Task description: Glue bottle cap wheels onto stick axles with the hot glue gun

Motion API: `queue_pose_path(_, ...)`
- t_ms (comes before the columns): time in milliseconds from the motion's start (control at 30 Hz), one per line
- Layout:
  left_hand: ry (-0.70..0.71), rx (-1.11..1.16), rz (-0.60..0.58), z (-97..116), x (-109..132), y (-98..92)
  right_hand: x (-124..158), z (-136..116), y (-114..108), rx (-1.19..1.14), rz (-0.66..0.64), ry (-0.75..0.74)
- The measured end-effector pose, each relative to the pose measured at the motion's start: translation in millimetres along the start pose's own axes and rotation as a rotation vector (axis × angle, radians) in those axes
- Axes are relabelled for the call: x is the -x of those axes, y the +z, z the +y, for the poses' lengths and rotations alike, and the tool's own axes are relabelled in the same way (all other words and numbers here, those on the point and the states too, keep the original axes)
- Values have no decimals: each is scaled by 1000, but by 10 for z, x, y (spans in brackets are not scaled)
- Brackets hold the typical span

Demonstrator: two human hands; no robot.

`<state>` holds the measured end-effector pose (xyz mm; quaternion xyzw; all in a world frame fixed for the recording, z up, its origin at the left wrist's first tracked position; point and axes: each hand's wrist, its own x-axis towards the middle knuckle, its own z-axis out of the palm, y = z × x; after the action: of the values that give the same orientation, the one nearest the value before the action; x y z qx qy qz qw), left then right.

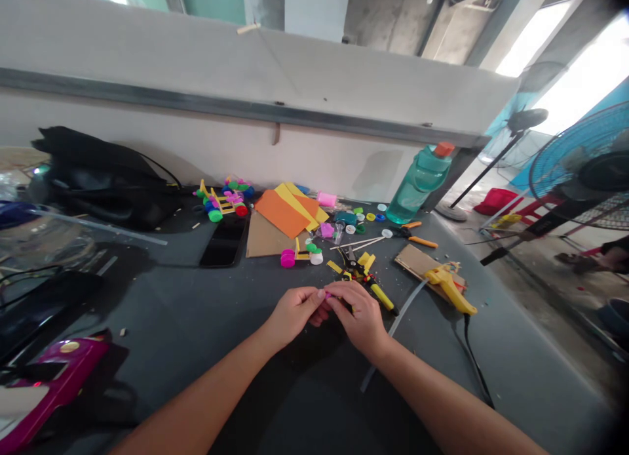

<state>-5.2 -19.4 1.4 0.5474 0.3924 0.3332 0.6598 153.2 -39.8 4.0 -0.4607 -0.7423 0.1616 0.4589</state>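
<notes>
My left hand (295,314) and my right hand (361,314) meet above the dark table, fingers closed together. Between the fingertips of both hands shows a small purple-pink piece (328,296), mostly hidden, so its kind cannot be made out. Just beyond my right hand lie pliers with yellow-and-black handles (382,296) and yellow scraps (366,261). A little toy car with bottle-cap wheels (302,253), pink and white, stands past my left hand. To the right, a yellow glue gun (449,288) rests on a piece of cardboard (411,265), with a clear glue stick (407,302) at its rear.
Behind are orange and yellow sheets (280,212), a phone (223,242), more bottle-cap toys (223,202), loose caps (370,217) and orange-handled pliers (422,242). A green bottle (417,186) stands near the wall. A black bag (98,176) and a magenta device (63,376) lie left.
</notes>
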Motion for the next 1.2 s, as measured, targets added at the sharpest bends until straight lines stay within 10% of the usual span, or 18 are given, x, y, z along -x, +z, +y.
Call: queue_pose_path(1200,-54,17,15,21,-1,6,3,-8,-1,12,-51,-20)
